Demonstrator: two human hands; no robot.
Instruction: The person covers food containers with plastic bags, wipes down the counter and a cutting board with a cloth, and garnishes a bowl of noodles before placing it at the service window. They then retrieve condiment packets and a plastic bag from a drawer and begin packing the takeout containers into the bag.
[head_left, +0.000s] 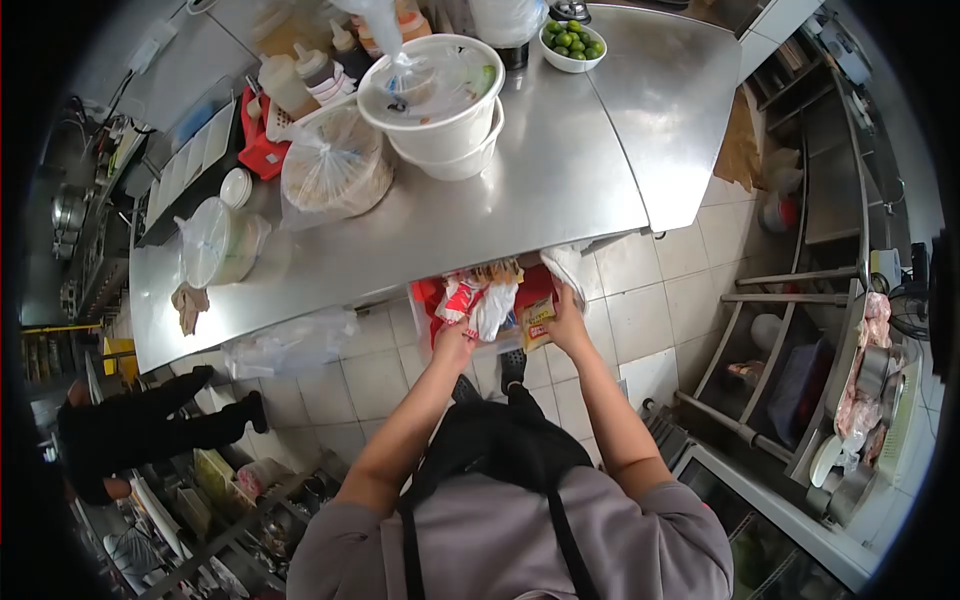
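Below the front edge of the steel counter, a red drawer or bin stands pulled out, filled with packets and crumpled plastic. My left hand is closed at its near side on a red-and-white packet. Beside that lies a crumpled white plastic bag. My right hand is at the right side of the bin, its fingers closed around the edge of a yellow packet. A white cloth or bag hangs just beyond those fingertips. Some of the fingers are hidden.
On the steel counter stand stacked white buckets, a tied bag of food, a covered tub and a bowl of limes. Another person in dark clothes is at the left. Steel shelving stands right.
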